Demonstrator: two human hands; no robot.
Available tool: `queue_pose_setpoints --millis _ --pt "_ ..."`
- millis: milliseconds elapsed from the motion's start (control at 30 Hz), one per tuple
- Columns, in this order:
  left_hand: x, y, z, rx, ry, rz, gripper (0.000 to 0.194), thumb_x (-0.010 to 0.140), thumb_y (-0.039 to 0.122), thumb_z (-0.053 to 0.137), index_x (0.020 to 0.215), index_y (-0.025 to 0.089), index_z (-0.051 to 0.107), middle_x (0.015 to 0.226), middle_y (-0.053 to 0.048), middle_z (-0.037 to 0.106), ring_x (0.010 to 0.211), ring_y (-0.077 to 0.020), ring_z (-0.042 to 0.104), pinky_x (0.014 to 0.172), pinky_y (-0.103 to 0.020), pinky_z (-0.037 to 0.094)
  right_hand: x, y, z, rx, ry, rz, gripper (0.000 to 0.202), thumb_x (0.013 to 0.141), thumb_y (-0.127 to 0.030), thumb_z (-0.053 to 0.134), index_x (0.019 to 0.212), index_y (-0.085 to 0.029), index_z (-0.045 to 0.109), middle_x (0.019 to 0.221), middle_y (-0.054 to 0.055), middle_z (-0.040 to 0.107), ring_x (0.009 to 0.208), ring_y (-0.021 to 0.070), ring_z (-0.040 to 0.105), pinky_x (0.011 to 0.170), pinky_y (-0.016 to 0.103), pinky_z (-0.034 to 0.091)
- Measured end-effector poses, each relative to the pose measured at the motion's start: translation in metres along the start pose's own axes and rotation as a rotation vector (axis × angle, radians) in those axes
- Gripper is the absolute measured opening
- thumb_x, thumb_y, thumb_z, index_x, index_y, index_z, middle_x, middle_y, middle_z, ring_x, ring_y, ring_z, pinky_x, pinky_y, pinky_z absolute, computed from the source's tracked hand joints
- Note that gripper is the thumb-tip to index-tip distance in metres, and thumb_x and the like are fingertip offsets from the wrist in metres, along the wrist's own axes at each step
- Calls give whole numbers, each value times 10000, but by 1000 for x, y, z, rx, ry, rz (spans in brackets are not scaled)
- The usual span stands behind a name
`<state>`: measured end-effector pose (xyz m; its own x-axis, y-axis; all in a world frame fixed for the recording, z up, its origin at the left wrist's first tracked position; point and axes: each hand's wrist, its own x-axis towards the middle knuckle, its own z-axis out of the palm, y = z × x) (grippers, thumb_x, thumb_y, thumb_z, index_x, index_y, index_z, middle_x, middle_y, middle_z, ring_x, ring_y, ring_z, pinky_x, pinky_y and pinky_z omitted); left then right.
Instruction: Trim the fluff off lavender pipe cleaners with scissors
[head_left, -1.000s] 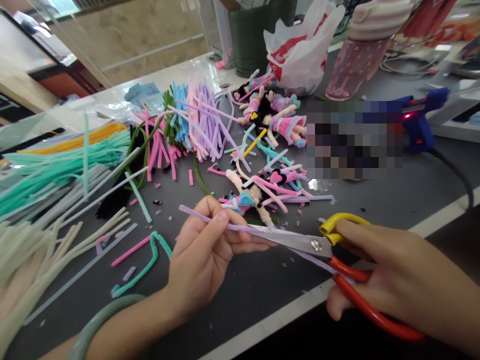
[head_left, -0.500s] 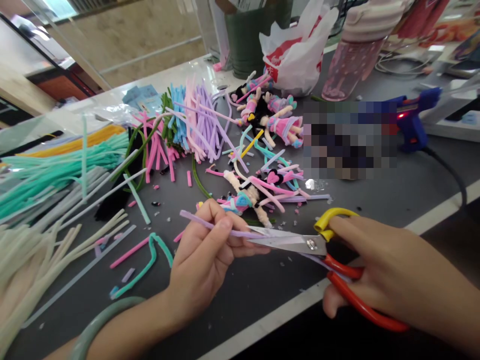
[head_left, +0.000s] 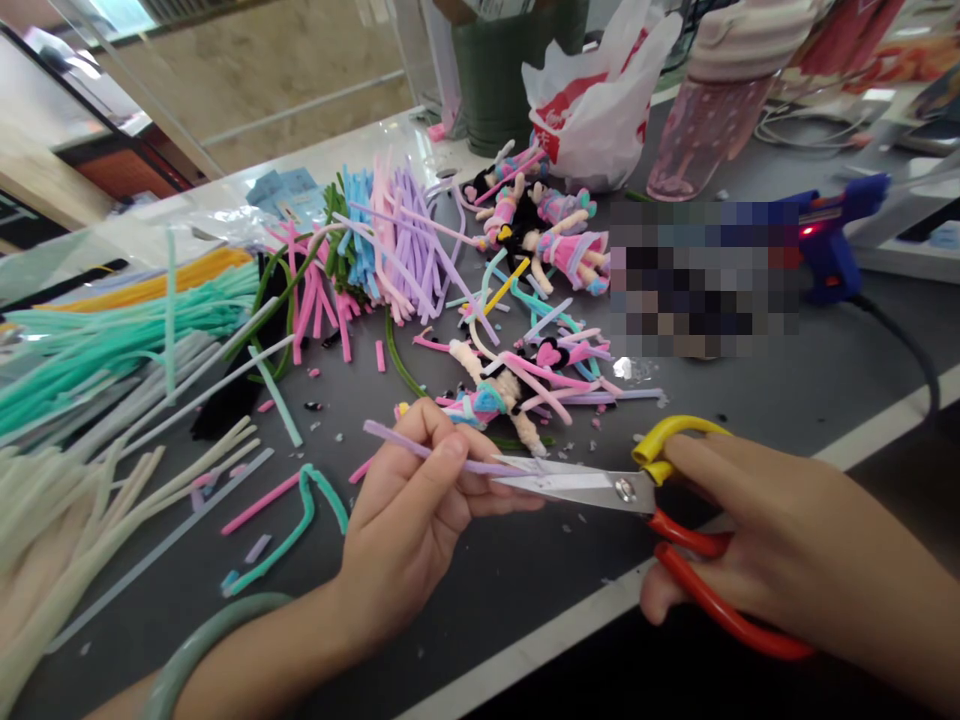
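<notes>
My left hand (head_left: 420, 500) pinches a lilac pipe cleaner (head_left: 397, 437) between thumb and fingers. One end sticks out to the left, and the other runs in among the scissor blades. Opposite it, my right hand (head_left: 780, 540) grips scissors (head_left: 624, 488) with one yellow and one red handle. Their blades point left, slightly parted at the tips, close to my left fingertips. Just behind my left hand lies a small pipe-cleaner doll (head_left: 480, 402) in pink and blue, partly covered by the fingers.
Bundled lilac pipe cleaners (head_left: 416, 240) and turquoise pipe cleaners (head_left: 112, 320) lie at the back and left. Several finished dolls (head_left: 574, 255) rest near a white plastic bag (head_left: 592, 120). A blue glue gun (head_left: 832, 240) with a lit red light and a pink bottle (head_left: 697, 120) stand right.
The lilac length that trailed past the scissors toward my right hand no longer shows; the pipe cleaner now ends at the blades. Both hands stay almost in place.
</notes>
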<state>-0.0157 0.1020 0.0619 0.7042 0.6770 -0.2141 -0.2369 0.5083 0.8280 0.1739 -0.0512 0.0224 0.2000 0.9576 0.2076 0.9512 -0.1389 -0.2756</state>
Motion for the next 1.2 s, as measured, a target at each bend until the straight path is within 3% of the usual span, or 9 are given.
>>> queue_pose_setpoints --millis 367,533,767,1200 --pt "2 -1 1 -29 11 -34 249 858 151 714 696 145 526 695 10 700 642 -109 692 662 -271 632 6 -1 -6 -124 19 -105 393 680 -560 675 816 -254 469 727 53 631 597 249 646 410 353 488" --pt "1 -1 1 -32 10 -22 252 876 138 685 695 151 510 679 5 698 631 -99 689 637 -209 597 6 -1 -6 -132 47 -137 394 716 -585 632 830 -255 449 742 45 632 617 230 639 436 341 493" --pt "2 -1 2 -30 31 -52 252 875 142 685 692 150 511 689 13 692 628 -110 683 656 -292 643 4 0 -6 -161 47 -100 433 701 -629 663 822 -245 504 804 91 669 642 267 654 447 380 491" --pt "2 1 1 12 66 -81 256 856 166 703 683 148 514 682 14 664 612 -120 660 606 -320 656 5 -1 -6 -168 71 -123 490 664 -687 693 778 -249 506 659 41 609 541 240 615 390 364 448"
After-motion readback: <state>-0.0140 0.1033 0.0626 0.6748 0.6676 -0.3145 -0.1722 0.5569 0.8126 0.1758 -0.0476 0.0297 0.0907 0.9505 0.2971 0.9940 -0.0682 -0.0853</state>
